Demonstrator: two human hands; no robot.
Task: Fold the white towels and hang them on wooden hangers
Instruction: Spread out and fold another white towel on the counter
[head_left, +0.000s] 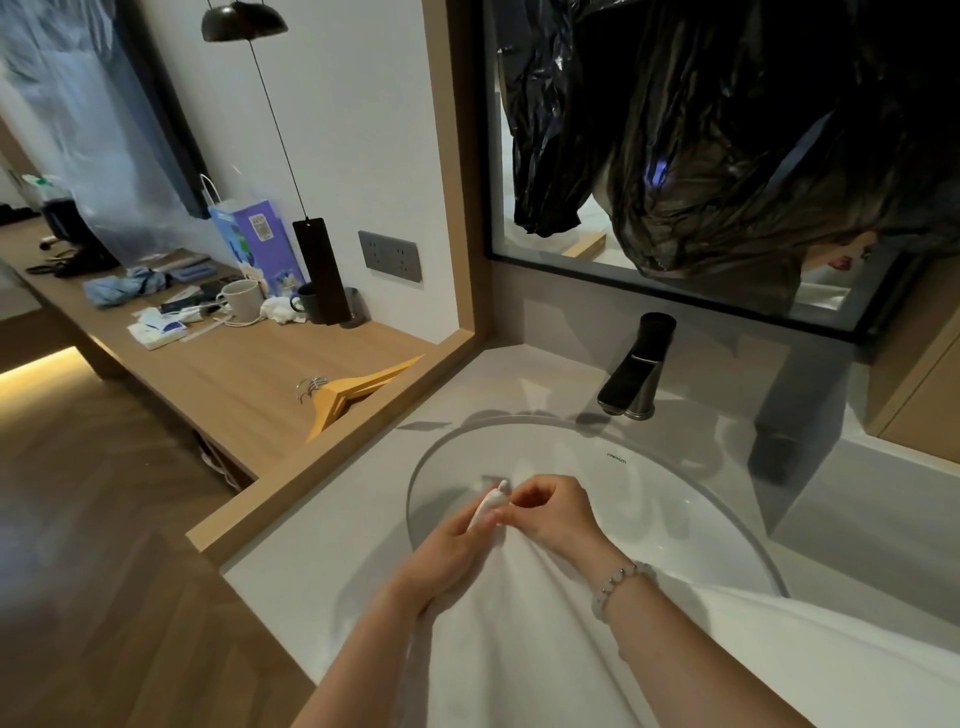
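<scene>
Over the sink (649, 499), left hand (447, 556) and right hand (556, 514) pinch the white towel (519, 649), tip pointing away, length nearward.

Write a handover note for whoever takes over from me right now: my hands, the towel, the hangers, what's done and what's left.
Left hand: pinches a corner of the white towel above the sink.
Right hand: pinches the towel's edge right beside the left.
Towel: drapes from both hands toward the person, over the sink's near rim; no finished fold shows.
Wooden hangers: lie stacked on the wooden desk to the left, untouched.
Done: towel picked up by its corner; nothing hung in view.
Left: fold this towel, take a hanger, hang the towel. No other towels in view.
</scene>
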